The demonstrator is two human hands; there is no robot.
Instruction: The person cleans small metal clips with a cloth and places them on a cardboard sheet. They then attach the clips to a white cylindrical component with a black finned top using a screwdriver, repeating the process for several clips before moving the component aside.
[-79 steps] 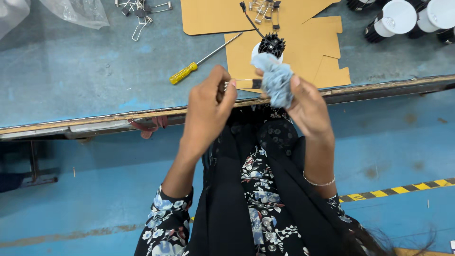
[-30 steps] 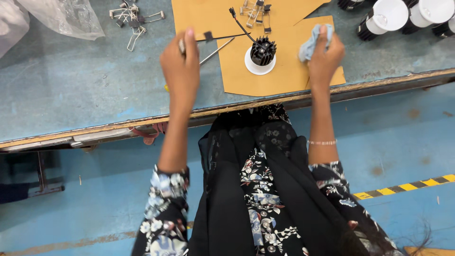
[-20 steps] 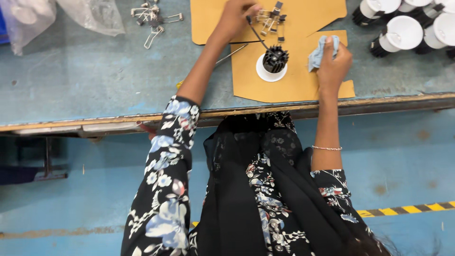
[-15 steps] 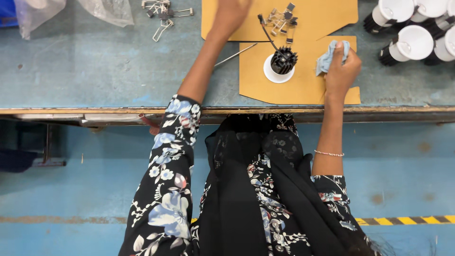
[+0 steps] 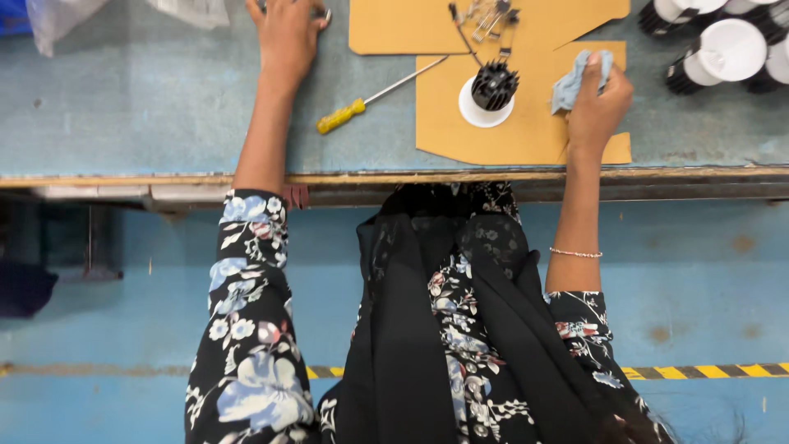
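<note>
My right hand (image 5: 598, 103) rests on a brown cardboard sheet (image 5: 526, 136) and is closed around a crumpled light-blue cloth (image 5: 575, 76). Just left of it a black finned lamp part on a white round base (image 5: 488, 90) stands on the same sheet, untouched. My left hand (image 5: 286, 34) reaches far across the blue-grey table (image 5: 140, 107) to the top edge of the view, its fingers over a metal wire clip (image 5: 323, 12); the fingertips are cut off by the frame. A yellow-handled screwdriver (image 5: 362, 103) lies between my arms.
A second cardboard sheet (image 5: 403, 25) at the back carries small metal parts (image 5: 489, 15). Several black-and-white lamp bodies (image 5: 723, 49) stand at the back right. A clear plastic bag (image 5: 57, 16) lies at the back left. The table's wooden front edge (image 5: 123, 179) runs across.
My left hand has left the cardboard and moved left to the wire clips. My right hand with the cloth has settled on the front cardboard sheet beside the lamp part.
</note>
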